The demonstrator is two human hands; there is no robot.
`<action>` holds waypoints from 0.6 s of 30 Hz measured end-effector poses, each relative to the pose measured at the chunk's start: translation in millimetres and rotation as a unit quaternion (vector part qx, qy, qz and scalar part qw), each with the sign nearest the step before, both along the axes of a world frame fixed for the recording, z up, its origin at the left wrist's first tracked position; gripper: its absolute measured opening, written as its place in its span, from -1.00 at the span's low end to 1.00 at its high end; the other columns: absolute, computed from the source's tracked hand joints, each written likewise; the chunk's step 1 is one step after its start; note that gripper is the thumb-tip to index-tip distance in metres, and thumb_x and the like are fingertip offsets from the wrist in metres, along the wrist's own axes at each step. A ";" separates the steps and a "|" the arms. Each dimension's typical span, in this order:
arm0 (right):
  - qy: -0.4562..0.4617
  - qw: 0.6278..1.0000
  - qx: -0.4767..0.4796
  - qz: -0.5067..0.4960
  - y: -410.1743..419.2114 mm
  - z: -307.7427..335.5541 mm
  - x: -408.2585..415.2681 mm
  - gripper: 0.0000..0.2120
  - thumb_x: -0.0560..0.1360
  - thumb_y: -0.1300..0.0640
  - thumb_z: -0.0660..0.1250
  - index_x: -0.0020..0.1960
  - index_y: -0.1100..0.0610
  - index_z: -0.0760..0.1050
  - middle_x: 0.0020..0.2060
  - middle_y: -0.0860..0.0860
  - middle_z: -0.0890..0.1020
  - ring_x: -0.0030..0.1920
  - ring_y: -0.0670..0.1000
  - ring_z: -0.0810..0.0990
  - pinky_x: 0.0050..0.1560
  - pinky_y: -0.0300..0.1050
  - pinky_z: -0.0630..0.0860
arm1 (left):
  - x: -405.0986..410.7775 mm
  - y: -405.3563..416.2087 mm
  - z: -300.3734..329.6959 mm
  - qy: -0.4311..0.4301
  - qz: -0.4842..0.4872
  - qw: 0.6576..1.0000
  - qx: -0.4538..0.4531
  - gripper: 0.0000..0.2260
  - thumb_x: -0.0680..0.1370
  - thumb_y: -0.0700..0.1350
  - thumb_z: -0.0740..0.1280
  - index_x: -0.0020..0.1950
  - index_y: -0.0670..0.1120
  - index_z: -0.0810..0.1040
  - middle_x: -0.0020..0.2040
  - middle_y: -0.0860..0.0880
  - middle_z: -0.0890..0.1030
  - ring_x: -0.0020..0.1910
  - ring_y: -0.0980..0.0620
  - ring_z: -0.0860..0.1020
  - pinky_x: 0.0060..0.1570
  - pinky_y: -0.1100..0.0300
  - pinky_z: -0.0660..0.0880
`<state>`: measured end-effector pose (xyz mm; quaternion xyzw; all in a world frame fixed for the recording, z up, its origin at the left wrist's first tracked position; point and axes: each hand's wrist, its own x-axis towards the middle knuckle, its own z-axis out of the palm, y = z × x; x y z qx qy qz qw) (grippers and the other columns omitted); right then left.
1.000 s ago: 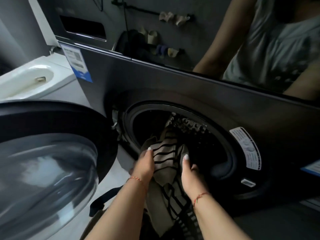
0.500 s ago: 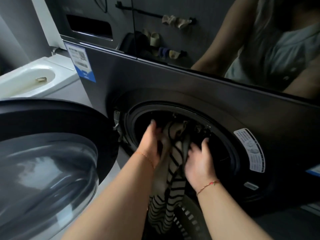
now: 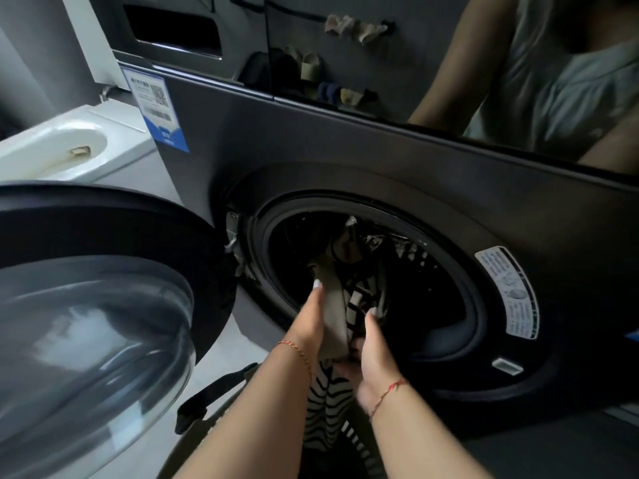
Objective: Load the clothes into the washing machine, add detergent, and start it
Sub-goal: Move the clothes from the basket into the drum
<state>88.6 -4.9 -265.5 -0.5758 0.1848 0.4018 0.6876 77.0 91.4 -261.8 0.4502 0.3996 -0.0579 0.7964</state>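
Feeding stripes at the drum mouth

Gripping from both sides: left hand (image 3: pixel 313 326) and right hand (image 3: pixel 375 357) clutch the striped garment (image 3: pixel 340 316) between them at the washing machine (image 3: pixel 345 160) opening. Its upper end lies inside the drum (image 3: pixel 432 281); its tail hangs below the wrists, open door (image 3: pixel 103 305) at left

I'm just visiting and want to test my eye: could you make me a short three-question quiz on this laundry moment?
1. True or false: the washer door is shut.
2. What pattern is on the garment in both hands? A dots, B stripes, C plain.
3. Fill in: the garment hangs partly ___ the drum opening.

Key: 1 false, it stands open. 2 B; left hand and right hand grip it. 3 outside.
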 end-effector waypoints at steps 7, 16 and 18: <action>-0.058 0.983 0.160 -0.063 19.1 23.3 42.9 -0.23 0.54 -0.32 -0.12 0.41 0.29 0.28 0.39 0.22 0.37 0.44 0.08 0.28 0.41 -0.08 0.21 | -2.8 22.1 7.5 -0.114 -0.006 0.991 0.070 -0.38 0.52 0.34 0.07 0.34 -0.08 0.48 0.29 -0.09 0.55 0.25 0.01 0.50 0.34 0.06 0.37; -0.276 0.956 -0.102 0.007 6.9 10.8 20.6 -0.38 0.51 -0.35 -0.16 0.07 -0.10 0.60 0.11 -0.07 0.58 0.23 -0.01 0.48 0.31 -0.02 0.36 | 6.9 10.2 18.2 -0.128 0.027 0.989 -0.065 -0.37 0.56 0.30 -0.05 0.45 -0.08 0.31 0.40 -0.07 0.37 0.41 -0.02 0.32 0.25 0.12 0.27; -0.269 0.945 -0.185 0.034 -6.3 1.2 2.3 -0.33 0.48 -0.38 -0.10 -0.13 -0.02 0.67 -0.11 -0.11 0.65 0.06 -0.01 0.57 0.21 0.04 0.48 | 17.6 13.6 17.8 -0.131 0.069 0.984 -0.098 -0.32 0.55 0.32 -0.06 0.46 -0.14 0.30 0.47 -0.15 0.30 0.47 -0.09 0.25 0.40 0.09 0.18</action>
